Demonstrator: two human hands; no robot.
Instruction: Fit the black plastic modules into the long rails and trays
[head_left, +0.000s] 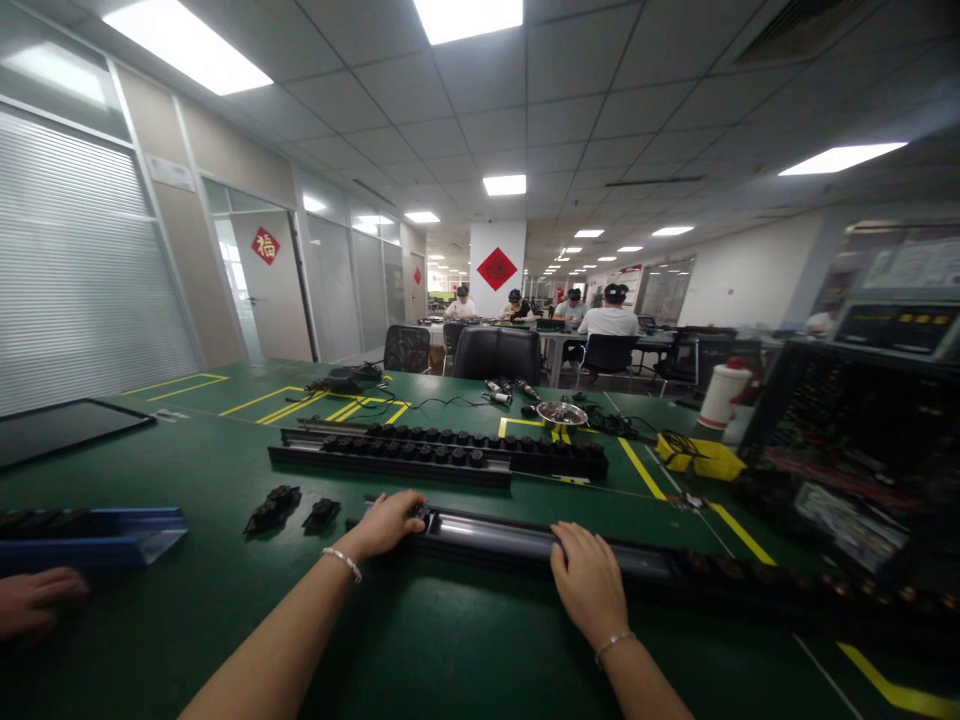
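A long black channel rail (487,540) lies across the green table in front of me, its inner trough shiny. My left hand (391,525) is at the rail's left end, thumb and fingers closed on a small black part (423,514) that they mostly cover. Farther right, my right hand (591,578) grips the rail, fingers over its top and thumb on the near side. Dark pieces fill the rail's right stretch, where detail is lost in shadow. Two small clusters of black parts (273,508) (322,514) lie left of my left hand.
Behind the rail are more black rails with round black pieces (427,452). A metal bowl (561,413), yellow tray (701,457) and white bottle (724,394) stand farther back. At left, another person's hand (37,600) is near a blue rail (142,535). Dark equipment (847,430) stands at right.
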